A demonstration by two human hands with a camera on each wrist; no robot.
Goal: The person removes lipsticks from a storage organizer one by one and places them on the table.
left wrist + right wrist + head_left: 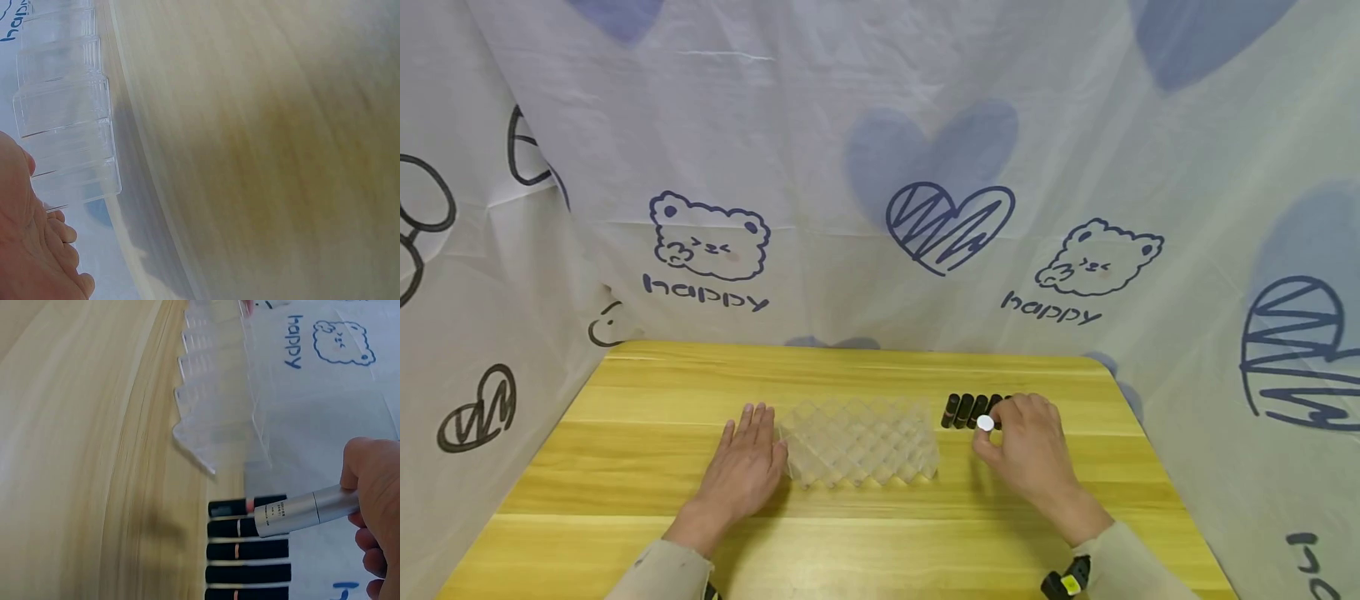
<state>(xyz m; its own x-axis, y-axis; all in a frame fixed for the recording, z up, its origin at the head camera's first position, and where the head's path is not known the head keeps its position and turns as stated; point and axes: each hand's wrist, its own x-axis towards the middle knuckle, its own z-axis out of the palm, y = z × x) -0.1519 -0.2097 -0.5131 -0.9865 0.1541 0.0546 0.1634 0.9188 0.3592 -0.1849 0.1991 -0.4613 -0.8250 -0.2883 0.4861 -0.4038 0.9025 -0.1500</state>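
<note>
A clear plastic lipstick organizer (859,446) with diamond-shaped compartments stands on the table. My left hand (741,467) lies beside its left end, fingers straight and thumb against the plastic. In the left wrist view, the hand (28,231) shows next to the organizer's stepped edge (65,106). My right hand (1030,450) pinches a silver lipstick tube (290,515) with a printed label at one end; its pale end (985,423) faces the head camera. Just behind it, several black lipstick tubes (966,411) lie side by side in a row, partly hidden by that hand.
The yellow wood-grain table (850,550) reaches back to a hanging white cloth (820,167) printed with hearts and bears. More cloth hangs at the left and right sides. The row of black tubes lies to the right of the organizer, with a gap between them.
</note>
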